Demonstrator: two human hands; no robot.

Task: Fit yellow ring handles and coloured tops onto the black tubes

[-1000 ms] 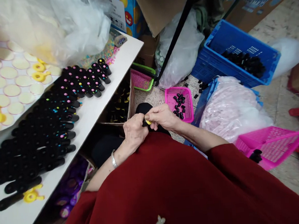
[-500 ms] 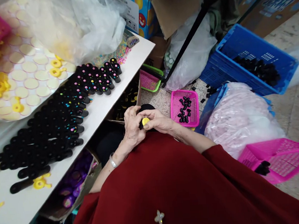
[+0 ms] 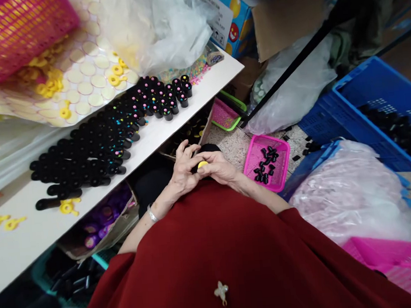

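A small piece with a round yellow top [image 3: 202, 164] sits between my two hands in front of my lap; the rest of it is hidden by my fingers. My left hand [image 3: 186, 170] is closed around it from the left, some fingers raised and bent. From the other side, my right hand [image 3: 220, 166] pinches it with thumb and fingers. On the white table [image 3: 161, 133], left of my hands, stand many black tubes [image 3: 84, 149] packed together, several topped with pink or coloured beads. Yellow ring pieces [image 3: 66, 206] lie beside them.
A pink basket [image 3: 287, 164] with black caps stands on the floor to the right. Beyond it are a blue crate [image 3: 346, 95], a clear bag [image 3: 354, 194] and another pink basket [image 3: 387, 253]. Boxes with purple pieces [image 3: 104, 219] sit under the table edge. A black pole [image 3: 297, 56] slants behind.
The view has shifted, so the table and baskets sit differently in the picture. My hands stay together on the yellow-topped piece, with the left fingers lifted and spread a little more.
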